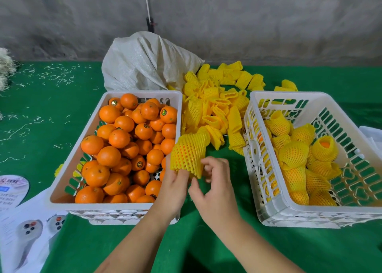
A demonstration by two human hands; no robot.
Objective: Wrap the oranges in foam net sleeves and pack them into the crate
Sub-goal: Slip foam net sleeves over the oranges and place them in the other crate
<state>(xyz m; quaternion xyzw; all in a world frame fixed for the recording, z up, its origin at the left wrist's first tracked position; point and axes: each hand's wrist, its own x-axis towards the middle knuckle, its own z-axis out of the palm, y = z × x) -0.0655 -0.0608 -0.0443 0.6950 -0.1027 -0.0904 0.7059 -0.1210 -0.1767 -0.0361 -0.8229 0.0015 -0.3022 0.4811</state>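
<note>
Just below the middle of the frame, the left hand (172,187) grips the lower end of a yellow foam net sleeve (189,153) stretched over an orange, whose skin shows through the mesh; its fingers are curled up into the sleeve's open bottom edge. The right hand (215,181) sits just beside it, fingers bent and partly spread, fingertips at the sleeve's lower right edge; whether they actually pinch the foam or only touch it cannot be told. The sleeved orange is held in the air between the two crates, overlapping the near right corner of the left one.

The left crate (86,115), white plastic, fills the left centre of the frame and is heaped with bare oranges (118,138), several bearing small dark stickers. The right crate (289,204), also white with slotted walls, stands at the right of the frame and holds wrapped oranges (293,155) along its left and middle part; one shows orange skin through its open top.

Between the crates and towards the upper centre lies a loose pile of empty sleeves (219,107), spilling from beside a white woven sack (144,64). All rests on a green desk (206,252). Printed paper sheets (24,231) lie at the lower left, and pale shreds (53,74) scatter the upper left.
</note>
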